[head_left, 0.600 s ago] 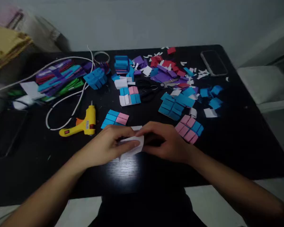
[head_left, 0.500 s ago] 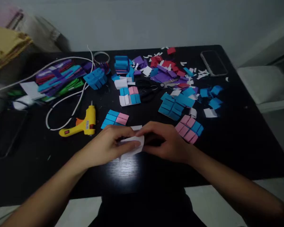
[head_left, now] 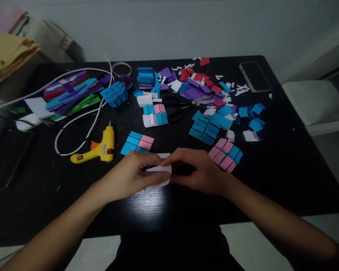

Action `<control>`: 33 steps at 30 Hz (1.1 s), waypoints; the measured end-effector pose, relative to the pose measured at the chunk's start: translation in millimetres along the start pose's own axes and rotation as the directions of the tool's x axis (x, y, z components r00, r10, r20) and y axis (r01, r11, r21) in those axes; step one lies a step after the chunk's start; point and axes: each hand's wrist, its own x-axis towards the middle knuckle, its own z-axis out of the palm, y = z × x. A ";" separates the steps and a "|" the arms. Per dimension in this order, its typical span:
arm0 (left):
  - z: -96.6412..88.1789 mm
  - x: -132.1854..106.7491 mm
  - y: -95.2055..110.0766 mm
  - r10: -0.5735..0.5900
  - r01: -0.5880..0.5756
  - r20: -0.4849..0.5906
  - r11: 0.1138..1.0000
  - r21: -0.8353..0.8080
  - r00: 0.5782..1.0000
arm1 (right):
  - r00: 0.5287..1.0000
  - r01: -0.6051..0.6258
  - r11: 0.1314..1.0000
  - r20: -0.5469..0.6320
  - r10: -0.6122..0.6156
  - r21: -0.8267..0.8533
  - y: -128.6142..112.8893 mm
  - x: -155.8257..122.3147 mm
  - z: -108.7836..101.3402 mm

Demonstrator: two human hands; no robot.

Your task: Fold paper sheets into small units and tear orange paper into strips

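Note:
A folded piece of white paper [head_left: 157, 184] is held between both hands near the front of the table. My left hand [head_left: 132, 172] is closed on it, thumb lying across the near face and fingers behind. My right hand [head_left: 196, 169] pinches the paper's right edge between thumb and fingers. Part of the paper is hidden by the fingers. Just beyond my left hand lies a blue and pink paper square panel [head_left: 137, 143]. A pink and blue panel [head_left: 226, 155] lies beside my right hand.
A yellow glue gun [head_left: 101, 147] with a white cable [head_left: 56, 141] lies left. Scissors [head_left: 183, 105] lie among paper scraps [head_left: 196, 90]. Blue panels [head_left: 206, 128], a blue folded block [head_left: 114, 93], paper strips [head_left: 70, 90] and a phone [head_left: 255, 77] are on the black table [head_left: 285, 177].
Both hands stay almost in place, still gripping the white paper. My right fingertips and the paper's edge have shifted very slightly. Nothing else on the table has visibly moved.

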 end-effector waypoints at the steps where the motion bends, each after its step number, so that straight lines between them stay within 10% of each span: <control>1: -0.1 0.0 0.2 0.002 -0.002 0.005 1.000 0.004 1.000 | 1.000 0.002 1.000 0.007 -0.002 -0.008 0.2 -0.1 -0.1; 33: -17.3 -4.6 -8.9 -0.087 0.086 -0.002 0.992 -0.093 0.996 | 0.996 -0.024 0.997 -0.086 0.017 -0.077 1.3 -3.4 -4.3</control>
